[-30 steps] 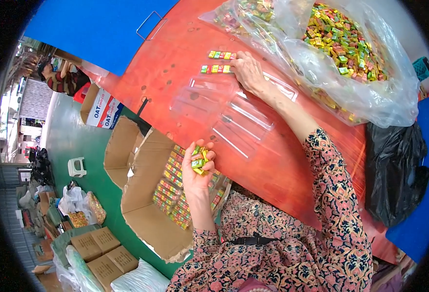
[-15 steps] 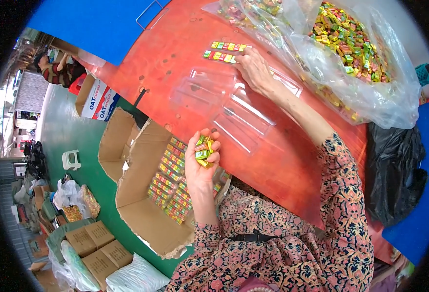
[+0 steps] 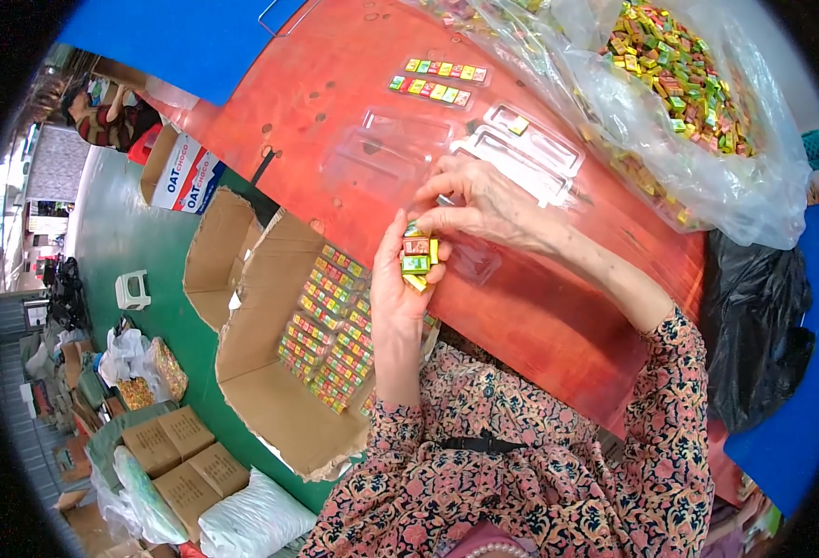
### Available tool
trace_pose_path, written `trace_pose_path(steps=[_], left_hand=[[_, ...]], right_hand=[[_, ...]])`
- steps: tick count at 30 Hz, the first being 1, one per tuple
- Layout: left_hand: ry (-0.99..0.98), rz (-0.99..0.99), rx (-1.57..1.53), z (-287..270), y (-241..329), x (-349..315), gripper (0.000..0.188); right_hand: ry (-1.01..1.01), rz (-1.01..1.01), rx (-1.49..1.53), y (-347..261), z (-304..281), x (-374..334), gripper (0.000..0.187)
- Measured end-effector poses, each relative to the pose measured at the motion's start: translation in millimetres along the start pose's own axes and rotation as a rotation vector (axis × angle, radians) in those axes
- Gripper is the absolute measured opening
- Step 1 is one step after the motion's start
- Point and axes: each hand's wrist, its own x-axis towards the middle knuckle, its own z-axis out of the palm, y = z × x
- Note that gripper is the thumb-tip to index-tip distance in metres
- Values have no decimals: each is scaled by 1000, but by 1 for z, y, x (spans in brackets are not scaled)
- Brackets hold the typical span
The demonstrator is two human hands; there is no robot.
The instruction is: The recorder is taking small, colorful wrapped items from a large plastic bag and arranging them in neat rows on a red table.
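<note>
Several small wrapped candies [image 3: 416,262] in yellow, green and red lie in my left hand [image 3: 393,296], whose fingers are curled around them. Over this pile is my right hand [image 3: 488,200], its thumb touching the top candies and its bent fingers apart from the thumb. Beyond my right hand, a clear plastic tray [image 3: 568,156] has one candy [image 3: 518,125] in a slot. Two filled candy strips [image 3: 446,70] lie farther back on the red table [image 3: 335,56]. Empty clear trays [image 3: 372,153] rest to the left, partly overlapping; another is partly hidden under my right hand.
A large clear bag [image 3: 605,102] of loose candies stands at the back right, with a black plastic bag [image 3: 753,325] beside it. Left of my left hand, an open cardboard box [image 3: 270,363] holds many filled trays. Another person [image 3: 107,116] is at the far left.
My right hand has left the filled strips and come back toward me to the candies. My left hand has moved right and slightly up. A tray with one candy is now uncovered.
</note>
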Motion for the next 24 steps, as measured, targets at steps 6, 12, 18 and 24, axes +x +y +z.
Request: trace_pose_path(steps=[6, 12, 18, 24], left_hand=[[22, 20, -49, 3, 0, 2, 27], [85, 72, 5, 3, -1, 6, 24], [-92, 16, -31, -5, 14, 13, 35], [-30, 49, 35, -7, 20, 12, 32]], right_hand=[[-2, -121, -189, -7, 19, -7, 16], [53, -218, -231, -9, 22, -4, 10], [272, 74, 20, 35, -20, 38, 12], [122, -12, -325, 83, -20, 86, 12]])
